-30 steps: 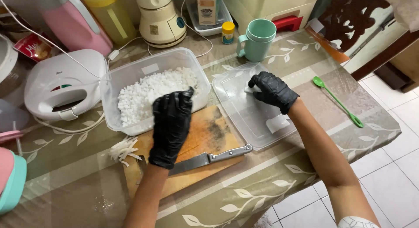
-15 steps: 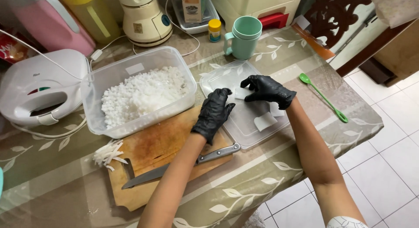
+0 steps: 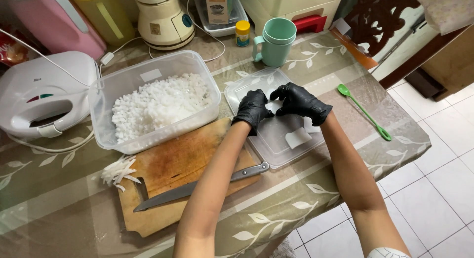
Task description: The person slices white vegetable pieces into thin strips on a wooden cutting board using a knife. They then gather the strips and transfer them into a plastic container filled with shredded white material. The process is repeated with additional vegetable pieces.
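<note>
Both of my hands wear black gloves and meet over a clear plastic lid (image 3: 281, 149) that lies flat on the table. My left hand (image 3: 253, 108) and my right hand (image 3: 302, 104) pinch a small white label (image 3: 271, 106) stuck on the lid. A second white label (image 3: 297, 138) sits nearer to me on the same lid. Left of the lid stands a clear plastic container (image 3: 200, 80) holding chopped white pieces (image 3: 158, 102). In front of it lies a wooden cutting board (image 3: 182, 164) with a long knife (image 3: 197, 186) across it.
White shreds (image 3: 118, 171) lie at the board's left edge. A green mug (image 3: 275, 40), a small yellow-capped jar (image 3: 242, 33) and a blender base (image 3: 160, 18) stand behind. A white appliance (image 3: 44, 92) is at the left, a green spoon (image 3: 365, 112) at the right near the table edge.
My left hand has left the cutting board and moved right onto the lid, joining my right hand at the white label. The camera view has shifted closer.
</note>
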